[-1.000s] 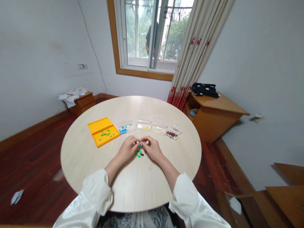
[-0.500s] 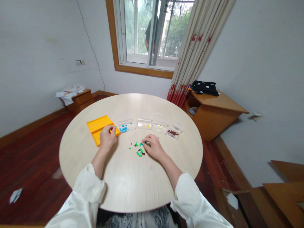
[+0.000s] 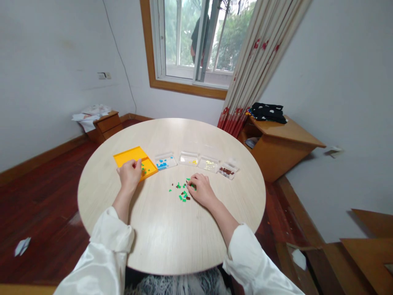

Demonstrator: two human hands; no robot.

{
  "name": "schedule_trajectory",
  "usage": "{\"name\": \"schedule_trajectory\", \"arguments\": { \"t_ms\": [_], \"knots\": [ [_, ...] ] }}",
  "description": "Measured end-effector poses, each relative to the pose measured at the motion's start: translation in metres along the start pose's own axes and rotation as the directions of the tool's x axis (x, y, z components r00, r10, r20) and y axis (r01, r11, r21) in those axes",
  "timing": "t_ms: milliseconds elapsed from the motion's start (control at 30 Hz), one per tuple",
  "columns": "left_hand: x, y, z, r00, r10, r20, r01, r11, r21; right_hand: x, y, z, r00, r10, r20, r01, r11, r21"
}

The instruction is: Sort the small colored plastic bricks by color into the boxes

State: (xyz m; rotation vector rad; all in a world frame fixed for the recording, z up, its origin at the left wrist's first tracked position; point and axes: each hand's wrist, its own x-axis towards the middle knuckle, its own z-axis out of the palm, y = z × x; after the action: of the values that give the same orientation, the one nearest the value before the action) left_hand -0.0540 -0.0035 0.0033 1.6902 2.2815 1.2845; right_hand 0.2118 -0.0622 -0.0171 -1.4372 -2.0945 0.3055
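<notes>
My left hand (image 3: 130, 175) is over the near left part of an open yellow plastic box (image 3: 126, 155), its fingers curled into a pinch. What it pinches, if anything, is hidden. Small green pieces (image 3: 147, 169) lie in the box just right of that hand. My right hand (image 3: 202, 190) rests at the right side of a loose pile of tiny green building-block pieces (image 3: 184, 196), with dark brown pieces (image 3: 188, 198) mixed in. Its fingertips are drawn together among the pieces, and anything between them is too small to make out.
Behind the pile stand clear trays: one with blue pieces (image 3: 162, 164), one with a few yellow pieces (image 3: 194, 162), one with pale yellow pieces (image 3: 209, 164) and one with brown pieces (image 3: 226, 171). All stand on a round wooden table (image 3: 172, 237).
My left hand has moved left across the yellow box, uncovering green pieces inside. My right hand stays at the pile; a blue piece seen by its fingertips earlier no longer shows. The view has shifted slightly.
</notes>
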Motion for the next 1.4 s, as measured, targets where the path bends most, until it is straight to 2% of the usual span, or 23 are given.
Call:
{"name": "schedule_trajectory", "arguments": {
  "t_ms": [100,233,300,367,467,567,667,767,933,1000,1067,1133,1233,1300,1400],
  "knots": [
    [-0.004,0.005,-0.002,1.000,0.027,-0.008,-0.028,0.997,-0.073,0.000,0.000,0.000,1.000,-0.016,-0.007,0.016,1.000,0.019],
    [-0.013,0.015,-0.001,0.995,0.102,-0.008,-0.102,0.976,-0.193,0.002,-0.001,-0.003,0.996,0.031,-0.087,-0.023,0.996,0.085],
    [-0.022,0.023,0.002,0.990,0.140,0.011,-0.132,0.958,-0.254,0.004,-0.001,-0.004,0.990,0.056,-0.128,-0.040,0.992,0.120],
    [-0.033,0.033,0.006,0.974,0.210,0.081,-0.175,0.933,-0.314,0.005,-0.002,-0.004,0.986,0.063,-0.152,-0.041,0.988,0.147],
    [-0.054,0.052,0.014,0.912,0.338,0.232,-0.216,0.877,-0.429,0.004,-0.004,-0.005,0.985,0.035,-0.171,-0.003,0.984,0.179],
    [-0.072,0.068,0.019,0.794,0.477,0.377,-0.225,0.807,-0.546,0.003,-0.007,-0.005,0.984,-0.016,-0.180,0.052,0.979,0.196],
    [-0.080,0.076,0.020,0.717,0.504,0.481,-0.187,0.804,-0.564,0.003,-0.008,-0.004,0.977,-0.065,-0.201,0.106,0.973,0.204],
    [-0.081,0.077,0.020,0.709,0.483,0.514,-0.121,0.801,-0.587,0.003,-0.008,-0.001,0.967,-0.112,-0.230,0.161,0.965,0.207],
    [-0.080,0.075,0.022,0.701,0.447,0.556,-0.024,0.794,-0.607,0.003,-0.008,0.001,0.960,-0.129,-0.250,0.183,0.961,0.207],
    [-0.079,0.074,0.024,0.712,0.444,0.544,-0.028,0.792,-0.610,0.004,-0.008,0.001,0.958,-0.125,-0.258,0.183,0.960,0.214],
    [-0.075,0.070,0.027,0.746,0.434,0.505,-0.057,0.797,-0.601,0.005,-0.006,0.000,0.960,-0.100,-0.261,0.157,0.966,0.206],
    [-0.067,0.064,0.030,0.808,0.386,0.445,-0.086,0.825,-0.559,0.006,-0.002,-0.001,0.969,-0.048,-0.244,0.092,0.981,0.173],
    [-0.049,0.051,0.035,0.912,0.248,0.327,-0.093,0.901,-0.424,0.008,0.003,0.000,0.982,0.050,-0.183,-0.032,0.994,0.100],
    [-0.038,0.044,0.037,0.941,0.210,0.266,-0.117,0.938,-0.327,0.008,0.005,0.001,0.985,0.090,-0.145,-0.081,0.994,0.070],
    [-0.029,0.039,0.038,0.956,0.207,0.210,-0.169,0.968,-0.185,0.008,0.004,0.002,0.988,0.106,-0.113,-0.101,0.993,0.055]
  ]
}}
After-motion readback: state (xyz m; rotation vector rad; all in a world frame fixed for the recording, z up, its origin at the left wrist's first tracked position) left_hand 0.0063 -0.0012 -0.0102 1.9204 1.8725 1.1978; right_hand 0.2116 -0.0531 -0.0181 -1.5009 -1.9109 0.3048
